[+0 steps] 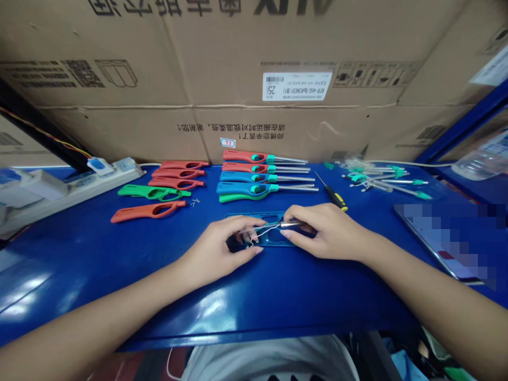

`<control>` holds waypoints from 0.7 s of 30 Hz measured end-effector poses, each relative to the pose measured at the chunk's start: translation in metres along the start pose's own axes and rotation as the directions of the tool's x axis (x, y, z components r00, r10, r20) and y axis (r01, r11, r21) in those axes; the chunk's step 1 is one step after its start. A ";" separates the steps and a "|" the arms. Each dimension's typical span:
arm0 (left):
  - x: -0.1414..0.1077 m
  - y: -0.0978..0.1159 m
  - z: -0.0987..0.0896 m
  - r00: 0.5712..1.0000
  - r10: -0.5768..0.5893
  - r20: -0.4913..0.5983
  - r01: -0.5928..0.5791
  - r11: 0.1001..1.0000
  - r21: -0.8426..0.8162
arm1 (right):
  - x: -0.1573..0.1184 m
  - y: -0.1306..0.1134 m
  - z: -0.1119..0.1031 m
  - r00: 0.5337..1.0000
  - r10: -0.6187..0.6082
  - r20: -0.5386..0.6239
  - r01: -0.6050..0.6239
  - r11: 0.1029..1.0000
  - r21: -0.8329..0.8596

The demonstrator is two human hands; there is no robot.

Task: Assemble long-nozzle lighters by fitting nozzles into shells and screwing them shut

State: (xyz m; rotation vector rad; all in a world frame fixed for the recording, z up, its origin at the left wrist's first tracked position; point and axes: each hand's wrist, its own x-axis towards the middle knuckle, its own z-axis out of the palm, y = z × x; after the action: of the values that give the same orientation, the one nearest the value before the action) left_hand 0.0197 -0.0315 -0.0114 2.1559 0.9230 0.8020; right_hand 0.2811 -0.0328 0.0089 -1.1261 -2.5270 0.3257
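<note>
Between both hands is a lighter's inner assembly: a metal tube (291, 224) with a white wire (268, 232) and a clear part. My right hand (327, 230) is closed on the tube, thumb and fingers pinching it. My left hand (222, 243) has its thumb and fingers curled around the clear part and the wire end; the exact grip is partly hidden. Beneath them on the table lie blue plastic lighter shells (273, 241), partly covered by the hands.
Assembled long lighters (248, 169) lie stacked behind the hands. Empty red and green handles (174, 182) lie left, beside a power strip (79, 188). A screwdriver (336, 199), bagged lighter inserts (384, 180) and a phone (436, 243) are right. A cardboard box (222, 63) stands behind.
</note>
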 end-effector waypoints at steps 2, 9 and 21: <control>0.000 0.000 -0.001 1.000 0.022 0.009 -0.022 1.000 0.007 | 0.001 0.003 -0.002 0.999 -0.024 -0.021 0.023 1.000 -0.012; 0.001 -0.002 -0.001 0.997 0.070 -0.011 -0.070 0.997 0.019 | 0.002 0.002 -0.001 0.992 -0.089 -0.094 0.080 0.993 -0.091; 0.001 0.000 -0.002 0.991 0.095 0.099 -0.084 0.990 -0.114 | 0.001 0.000 -0.005 0.927 -0.288 -0.241 0.199 0.921 -0.336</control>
State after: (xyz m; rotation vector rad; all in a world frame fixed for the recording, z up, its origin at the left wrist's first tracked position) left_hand 0.0188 -0.0299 -0.0103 2.1335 0.7177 0.7579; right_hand 0.2824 -0.0318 0.0137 -0.8629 -2.4671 -0.2879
